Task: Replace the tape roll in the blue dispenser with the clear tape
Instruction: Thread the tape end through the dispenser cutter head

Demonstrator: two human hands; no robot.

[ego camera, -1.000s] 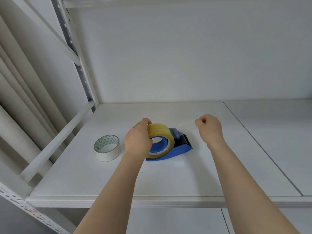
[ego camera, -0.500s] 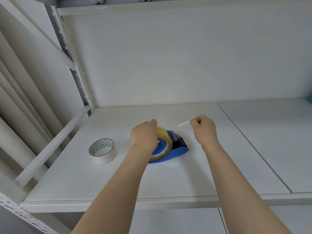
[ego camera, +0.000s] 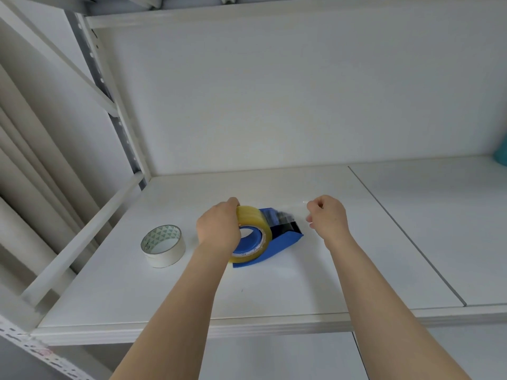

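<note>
The blue dispenser (ego camera: 285, 238) lies on the white shelf (ego camera: 274, 292), its black toothed cutter pointing right. A yellowish clear tape roll (ego camera: 253, 216) sits on its blue hub. My left hand (ego camera: 219, 229) grips the roll from the left side. My right hand (ego camera: 327, 218) is to the right of the cutter, fingers pinched on a thin clear strip of tape that runs faintly from the roll over the cutter. A white tape roll (ego camera: 163, 245) with a green-triangle core lies flat on the shelf, left of my left hand.
A white back wall closes the shelf behind. A slanted white rail (ego camera: 82, 237) and a perforated upright (ego camera: 120, 127) bound the left side. A seam (ego camera: 406, 234) splits the shelf boards at the right. Something teal (ego camera: 502, 152) shows at the far right edge.
My right hand has dropped slightly, bringing the pinched tape strip lower over the cutter. My left hand stays on the roll. The view has shifted a little.
</note>
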